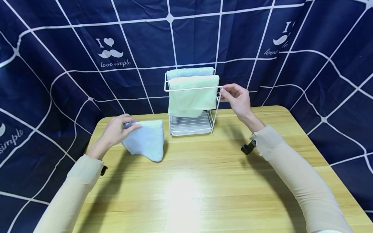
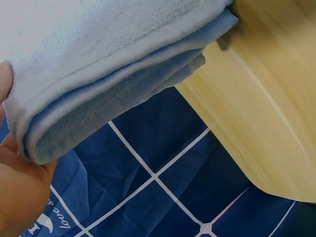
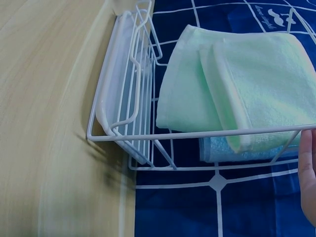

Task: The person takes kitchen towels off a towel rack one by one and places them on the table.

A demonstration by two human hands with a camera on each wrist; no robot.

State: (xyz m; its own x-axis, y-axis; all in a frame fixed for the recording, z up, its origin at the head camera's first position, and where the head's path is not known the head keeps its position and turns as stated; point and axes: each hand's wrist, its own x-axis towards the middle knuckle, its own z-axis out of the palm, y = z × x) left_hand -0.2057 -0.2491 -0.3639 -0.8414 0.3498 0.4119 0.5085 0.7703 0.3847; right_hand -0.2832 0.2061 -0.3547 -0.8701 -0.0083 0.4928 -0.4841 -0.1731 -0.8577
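Observation:
My left hand [image 1: 116, 129] pinches a folded light blue towel [image 1: 149, 139] by its upper fold, thumb in front. The towel hangs over the left part of the table, and its layers [image 2: 113, 94] show in the left wrist view. Up at the right, my right hand [image 1: 239, 99] grips the top front corner of a white wire rack [image 1: 190, 124] between thumb and fingers. A pale green towel [image 1: 195, 95] is draped over a bar of the rack. Behind it hangs a blue towel [image 1: 190, 71], mostly hidden.
The rack stands at the back edge of the wooden table [image 1: 186, 171], with a white tray [image 3: 112, 81] at its base. A dark blue curtain [image 1: 145, 38] with white lines rises close behind and along both sides.

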